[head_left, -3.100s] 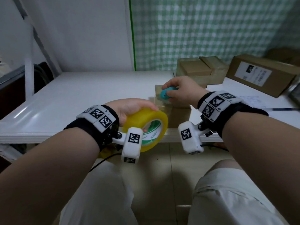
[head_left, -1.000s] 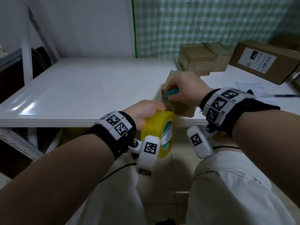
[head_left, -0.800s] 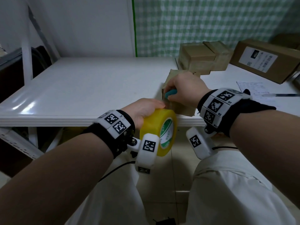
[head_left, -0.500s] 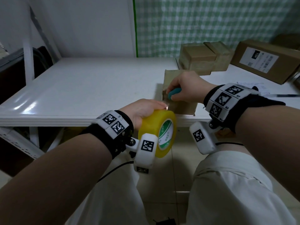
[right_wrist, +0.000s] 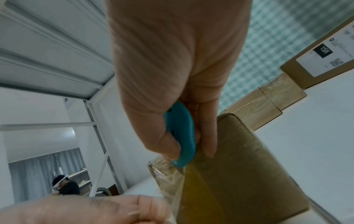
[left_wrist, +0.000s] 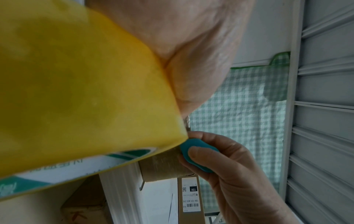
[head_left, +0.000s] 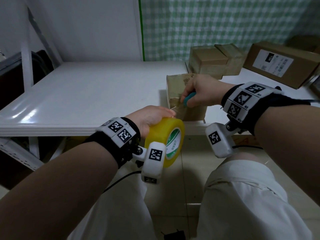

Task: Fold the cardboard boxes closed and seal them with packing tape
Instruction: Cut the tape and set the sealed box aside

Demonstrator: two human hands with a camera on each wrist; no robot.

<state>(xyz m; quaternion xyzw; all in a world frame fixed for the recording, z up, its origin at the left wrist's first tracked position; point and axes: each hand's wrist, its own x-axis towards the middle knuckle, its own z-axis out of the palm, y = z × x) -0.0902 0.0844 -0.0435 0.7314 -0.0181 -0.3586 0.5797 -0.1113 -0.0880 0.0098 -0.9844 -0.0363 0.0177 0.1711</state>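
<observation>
Looks nearly done with this small box [head_left: 186,99]: left hand [head_left: 152,118] grips the tape roll [head_left: 164,141], right hand [head_left: 200,92] pinches a teal cutter [head_left: 189,100] at the stretched strip, with two taped boxes [head_left: 214,64] sitting beyond.

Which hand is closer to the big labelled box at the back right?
Right. The right hand works at the small box, short of the labelled box; the left hand grips the tape roll, farther off.
</observation>
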